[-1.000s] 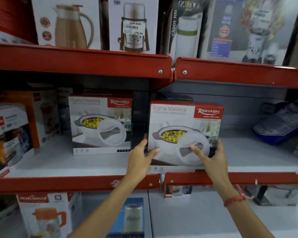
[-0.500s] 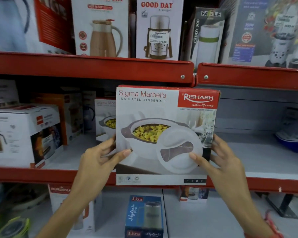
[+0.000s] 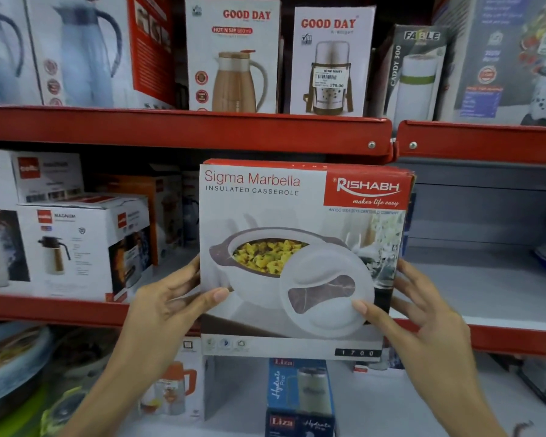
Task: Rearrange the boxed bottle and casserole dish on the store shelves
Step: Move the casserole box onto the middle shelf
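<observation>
Sigma Marbella insulated casserole box (image 3: pixel 303 247) held upright in front of the red middle shelf edge (image 3: pixel 60 309); left hand (image 3: pixel 167 305) and right hand (image 3: pixel 423 313) clamped on its sides, thumbs across the front

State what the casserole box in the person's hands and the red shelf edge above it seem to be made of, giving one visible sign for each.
Casserole box: printed cardboard with a slightly glossy face, judging by the worn, frayed top right corner. Red shelf edge: probably painted sheet metal, given its smooth rolled lip and the round fastener heads at its end.
</observation>
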Motion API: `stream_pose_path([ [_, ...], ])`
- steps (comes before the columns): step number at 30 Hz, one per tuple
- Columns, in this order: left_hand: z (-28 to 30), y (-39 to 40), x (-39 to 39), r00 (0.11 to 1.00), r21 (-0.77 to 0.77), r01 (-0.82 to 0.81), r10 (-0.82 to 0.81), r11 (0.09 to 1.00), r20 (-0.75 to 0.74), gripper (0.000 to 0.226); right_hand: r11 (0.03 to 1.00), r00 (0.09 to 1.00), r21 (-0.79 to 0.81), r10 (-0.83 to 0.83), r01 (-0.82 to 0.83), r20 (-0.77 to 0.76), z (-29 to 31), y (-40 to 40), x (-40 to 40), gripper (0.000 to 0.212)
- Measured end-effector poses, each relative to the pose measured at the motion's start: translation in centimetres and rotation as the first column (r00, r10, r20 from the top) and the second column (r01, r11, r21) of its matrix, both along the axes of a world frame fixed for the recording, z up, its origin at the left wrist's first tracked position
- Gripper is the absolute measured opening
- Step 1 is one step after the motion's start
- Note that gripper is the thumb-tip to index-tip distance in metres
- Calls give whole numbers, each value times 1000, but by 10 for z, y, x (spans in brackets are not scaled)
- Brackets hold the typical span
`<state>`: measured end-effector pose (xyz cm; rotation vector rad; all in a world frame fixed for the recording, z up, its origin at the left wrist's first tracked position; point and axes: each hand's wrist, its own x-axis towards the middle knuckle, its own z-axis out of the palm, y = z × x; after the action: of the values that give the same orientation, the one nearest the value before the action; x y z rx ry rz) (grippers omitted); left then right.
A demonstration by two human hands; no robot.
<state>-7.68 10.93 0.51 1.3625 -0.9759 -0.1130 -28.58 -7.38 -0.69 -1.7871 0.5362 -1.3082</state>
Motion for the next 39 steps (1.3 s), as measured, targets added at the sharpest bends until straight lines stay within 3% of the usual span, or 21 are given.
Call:
stream_pose_path([
  [5, 0, -22, 45, 994, -60, -28, 22, 998, -107, 50, 999, 999, -26, 44, -45, -21, 4, -18, 40, 64],
  [17, -41, -82, 132, 985, -8, -70, 67, 998, -157, 56, 997, 994, 30, 74, -72, -79, -27, -72, 126, 62],
  [39, -50, -73, 143, 984, 62, -116, 123, 991, -126, 62, 998, 991, -39, 35, -40, -128, -39, -72, 133, 59],
])
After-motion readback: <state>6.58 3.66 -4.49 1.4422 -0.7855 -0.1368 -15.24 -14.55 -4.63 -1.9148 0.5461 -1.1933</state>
